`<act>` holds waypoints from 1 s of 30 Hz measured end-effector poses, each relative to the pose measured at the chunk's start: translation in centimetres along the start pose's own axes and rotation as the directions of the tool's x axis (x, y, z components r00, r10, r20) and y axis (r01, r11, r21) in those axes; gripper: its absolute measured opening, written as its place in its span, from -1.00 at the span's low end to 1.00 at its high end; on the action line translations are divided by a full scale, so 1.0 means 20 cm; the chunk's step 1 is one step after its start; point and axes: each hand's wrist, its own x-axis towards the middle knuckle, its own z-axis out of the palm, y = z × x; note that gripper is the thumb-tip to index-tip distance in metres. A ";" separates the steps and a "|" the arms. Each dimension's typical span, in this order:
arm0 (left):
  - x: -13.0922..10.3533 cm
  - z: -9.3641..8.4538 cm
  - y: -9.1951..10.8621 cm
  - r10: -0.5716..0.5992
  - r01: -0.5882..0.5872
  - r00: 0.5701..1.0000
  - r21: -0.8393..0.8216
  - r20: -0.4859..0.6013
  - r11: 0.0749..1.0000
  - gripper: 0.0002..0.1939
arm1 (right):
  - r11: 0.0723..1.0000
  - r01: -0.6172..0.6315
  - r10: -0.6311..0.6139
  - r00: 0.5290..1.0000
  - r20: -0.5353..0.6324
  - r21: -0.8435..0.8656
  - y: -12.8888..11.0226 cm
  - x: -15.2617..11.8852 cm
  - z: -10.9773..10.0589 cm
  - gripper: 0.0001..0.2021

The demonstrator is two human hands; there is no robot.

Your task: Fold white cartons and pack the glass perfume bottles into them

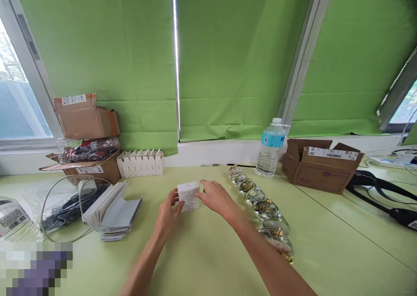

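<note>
A small white box (pixel 189 196) with fine print on its front stands on the pale green table, between my two hands. My left hand (pixel 170 209) grips its left side, thumb at the front and fingers round the side. At the right side, my right hand (pixel 215 196) touches the upper edge with its fingers partly spread. A row of shiny round ornaments (pixel 256 195) in clear wrapping runs beside my right forearm. Several upright white boxes (pixel 140 163) stand in a row at the back left. Folded white cartons (pixel 119 213) are stacked left of my left hand.
Cardboard boxes (pixel 86 120) are piled at the back left, near bagged cables (pixel 65 209). A water bottle (pixel 270 150) and an opened cardboard box (pixel 321 167) stand at the back right. Black straps (pixel 374 196) lie farther right. Green blinds hang behind the table.
</note>
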 end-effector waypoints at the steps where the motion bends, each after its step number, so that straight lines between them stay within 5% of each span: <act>1: 0.00 0.00 0.00 -0.011 0.011 1.000 0.007 0.009 1.000 -0.58 | 0.999 -0.007 0.006 1.000 0.027 0.031 0.00 0.00 0.01 -0.75; 5: -0.02 -0.01 0.04 -0.020 0.023 0.999 0.099 -0.031 0.995 -0.65 | 0.981 0.006 -0.034 0.990 0.139 0.194 -0.01 -0.01 0.04 -0.64; 10: -0.06 0.02 0.11 0.230 -0.235 0.969 0.041 0.089 0.971 -0.84 | 0.935 0.055 -0.124 0.976 0.177 0.351 0.01 0.01 0.07 -0.57; 12: -0.06 0.04 0.10 0.207 -0.207 0.977 -0.022 0.039 0.978 -0.81 | 0.926 0.064 -0.133 0.978 0.163 0.372 0.04 0.02 0.09 -0.54; 14: -0.06 0.05 0.07 0.105 -0.106 0.994 -0.076 -0.010 0.992 -0.56 | 0.935 0.054 -0.117 0.980 0.159 0.352 0.06 0.03 0.11 -0.53; 17: -0.04 0.05 0.00 -0.021 0.028 0.997 -0.111 0.068 0.993 -0.27 | 0.945 0.056 -0.116 0.979 0.169 0.323 0.08 0.02 0.11 -0.58; 21: -0.01 0.04 -0.04 -0.003 0.028 0.991 -0.182 0.137 0.983 -0.40 | 0.965 0.020 -0.051 0.992 0.112 0.262 0.09 -0.02 0.11 -0.52; 26: 0.00 0.03 -0.04 0.043 -0.039 0.997 -0.069 0.062 0.997 -0.61 | 0.969 -0.058 0.057 0.998 0.008 0.238 0.08 -0.03 0.16 -0.35; 30: 0.00 0.01 -0.03 -0.004 0.010 0.998 -0.090 0.067 0.996 -0.55 | 0.942 -0.045 0.056 0.998 -0.023 0.333 0.08 -0.03 0.22 -0.50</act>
